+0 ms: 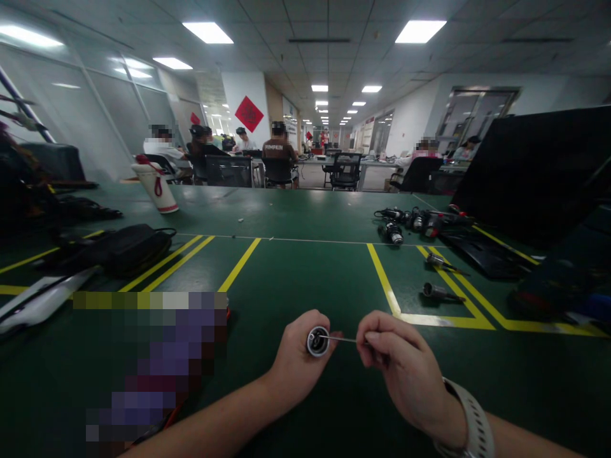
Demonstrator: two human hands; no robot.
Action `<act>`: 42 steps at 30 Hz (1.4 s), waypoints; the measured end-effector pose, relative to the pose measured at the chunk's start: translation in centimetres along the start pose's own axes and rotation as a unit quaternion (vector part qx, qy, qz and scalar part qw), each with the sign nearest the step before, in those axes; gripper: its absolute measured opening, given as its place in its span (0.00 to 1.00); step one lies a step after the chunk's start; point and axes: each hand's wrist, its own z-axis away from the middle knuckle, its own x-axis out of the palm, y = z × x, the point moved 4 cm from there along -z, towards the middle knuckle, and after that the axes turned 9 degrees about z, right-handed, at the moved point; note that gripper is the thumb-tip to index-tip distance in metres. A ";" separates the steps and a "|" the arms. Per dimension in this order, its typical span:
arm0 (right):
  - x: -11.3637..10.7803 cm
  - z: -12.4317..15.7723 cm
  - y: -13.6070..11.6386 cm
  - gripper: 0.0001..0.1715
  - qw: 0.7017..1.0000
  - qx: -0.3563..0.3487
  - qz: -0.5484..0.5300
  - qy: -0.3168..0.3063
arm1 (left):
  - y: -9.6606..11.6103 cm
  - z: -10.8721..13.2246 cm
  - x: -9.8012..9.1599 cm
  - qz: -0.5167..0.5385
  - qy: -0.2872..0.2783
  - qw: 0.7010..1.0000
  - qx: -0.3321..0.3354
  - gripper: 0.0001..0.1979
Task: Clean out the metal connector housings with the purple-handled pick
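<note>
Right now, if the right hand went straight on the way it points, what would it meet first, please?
The round part in the left hand; the thin rod the right hand pinches seems to touch it.

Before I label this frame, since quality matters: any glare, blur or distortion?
Head view: the wide lens stretches the frame edges; lights blow out white; left hand, right hand, cylinder and pin look sharp; a mosaic patch masks the lower left.
</note>
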 end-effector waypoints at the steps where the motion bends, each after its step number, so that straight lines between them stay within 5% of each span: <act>1: 0.0 0.0 0.0 0.07 1.000 0.000 -0.001 0.001 | 0.0 0.0 0.0 -0.002 0.001 1.000 0.000 0.11; 12: -0.8 0.5 -0.9 0.08 0.993 -0.089 0.083 -0.013 | 0.1 0.1 0.1 -0.024 -0.022 0.999 0.014 0.11; 24: 0.2 1.5 -3.3 0.11 0.937 -0.194 0.291 -0.024 | 0.5 0.2 0.3 -0.077 -0.031 0.995 0.054 0.11; 28: 0.3 1.4 -2.9 0.11 0.944 -0.185 0.271 -0.040 | 0.7 0.3 0.3 -0.091 -0.035 0.993 0.063 0.11; 35: -0.2 0.1 -0.6 0.09 0.994 -0.064 0.085 -0.021 | 0.5 0.3 0.1 -0.114 -0.020 0.992 0.051 0.12; 42: -0.3 0.4 -1.0 0.09 0.990 -0.099 0.094 -0.030 | 0.6 0.2 0.2 -0.115 -0.020 0.992 0.045 0.11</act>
